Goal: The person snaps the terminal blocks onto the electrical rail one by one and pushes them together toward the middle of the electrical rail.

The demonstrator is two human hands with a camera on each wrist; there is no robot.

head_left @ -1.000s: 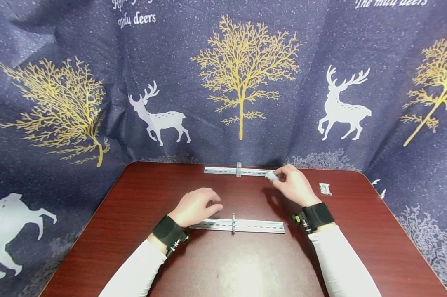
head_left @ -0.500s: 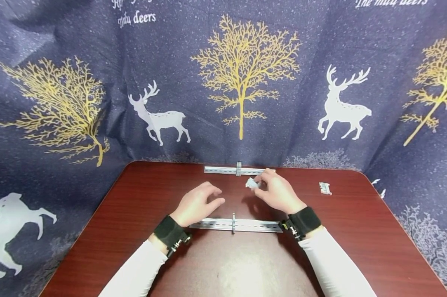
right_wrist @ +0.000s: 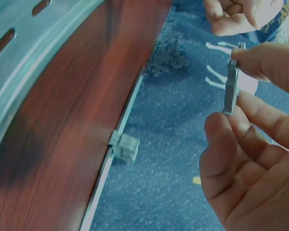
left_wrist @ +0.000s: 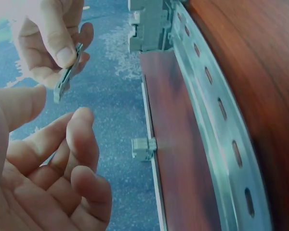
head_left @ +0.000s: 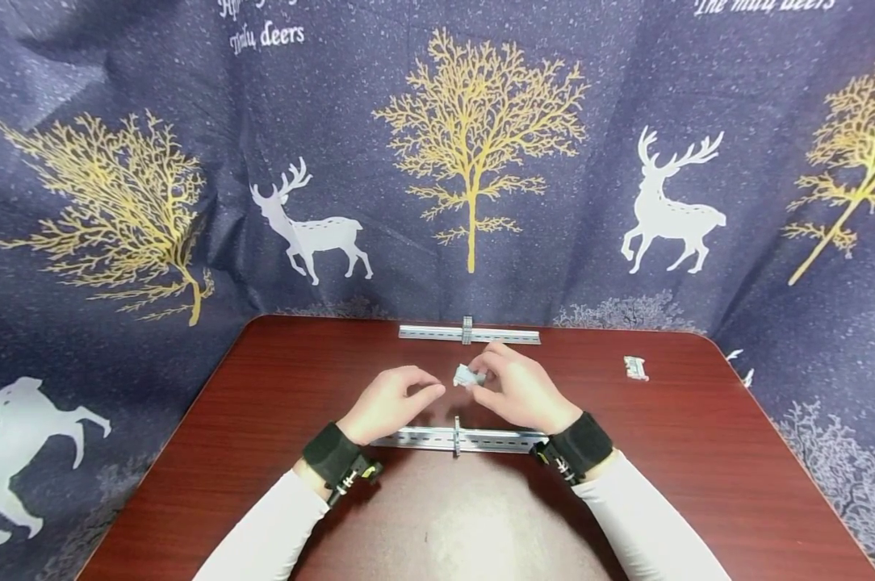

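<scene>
My right hand [head_left: 522, 389] pinches a thin grey terminal block [head_left: 464, 376] between thumb and fingers, raised above the table. In the right wrist view the terminal block [right_wrist: 231, 86] stands edge-on at the fingertips. Facing it is my left hand [head_left: 388, 405], fingers loosely bent and holding nothing; a small gap separates it from the block. Beneath the hands lies the near slotted metal DIN rail [head_left: 499, 441], its left end partly covered by the left hand. One terminal block [head_left: 457, 436] sits across this rail near its middle.
A second DIN rail [head_left: 510, 336] lies along the table's back edge, with terminal blocks [head_left: 467, 330] clipped near its middle. Another loose terminal block [head_left: 635, 368] rests on the table's right side. Behind the reddish-brown table [head_left: 263, 387] hangs a blue printed cloth [head_left: 539, 266].
My right hand has carried the terminal block from beside the far rail's right end leftward and nearer, towards the left hand. The left hand has shifted slightly, its thumb and fingertips now closer together.
</scene>
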